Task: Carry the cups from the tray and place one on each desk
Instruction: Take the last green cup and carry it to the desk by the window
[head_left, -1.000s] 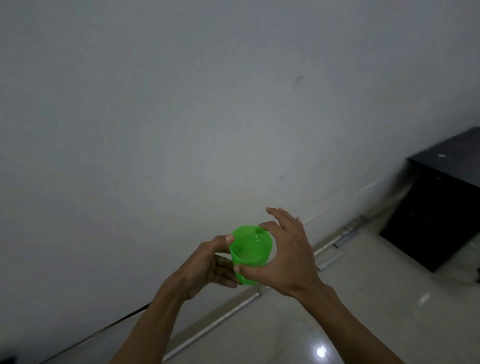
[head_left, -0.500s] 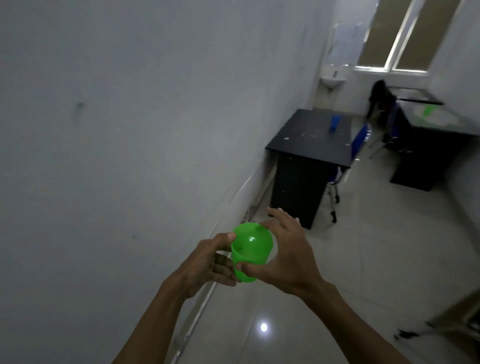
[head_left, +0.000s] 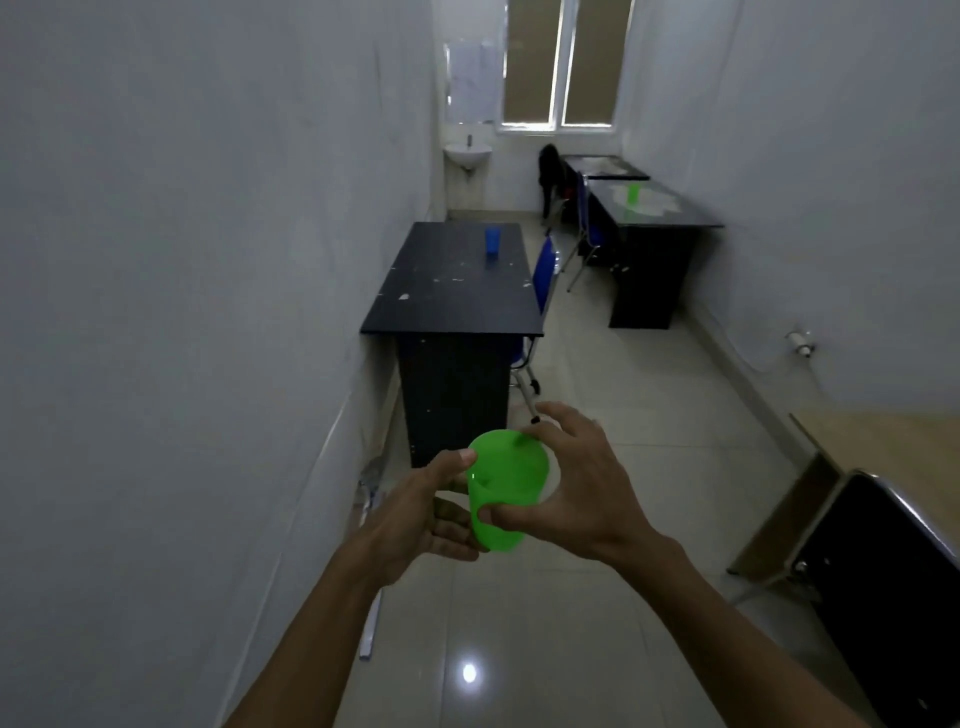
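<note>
I hold a green plastic cup (head_left: 504, 488) upright in front of me with both hands. My left hand (head_left: 426, 514) cradles its left side and my right hand (head_left: 582, 493) wraps its right side, thumb across the front. Ahead against the left wall stands a black desk (head_left: 447, 291) with a blue cup (head_left: 491, 242) on its far part. Further back on the right, a second black desk (head_left: 670, 218) carries a green cup (head_left: 632, 193). A third dark desk (head_left: 608, 167) stands behind that one, under the window.
A blue chair (head_left: 544, 280) sits at the near desk's right side. A wash basin (head_left: 467, 153) hangs on the far wall. A black chair (head_left: 883, 582) and a wooden surface (head_left: 893, 452) are at the right. A tiled floor aisle runs between the desks.
My view has swung right from the bare wall to look down the room, bringing the desks and their cups into sight. The green cup stays held in both hands.
</note>
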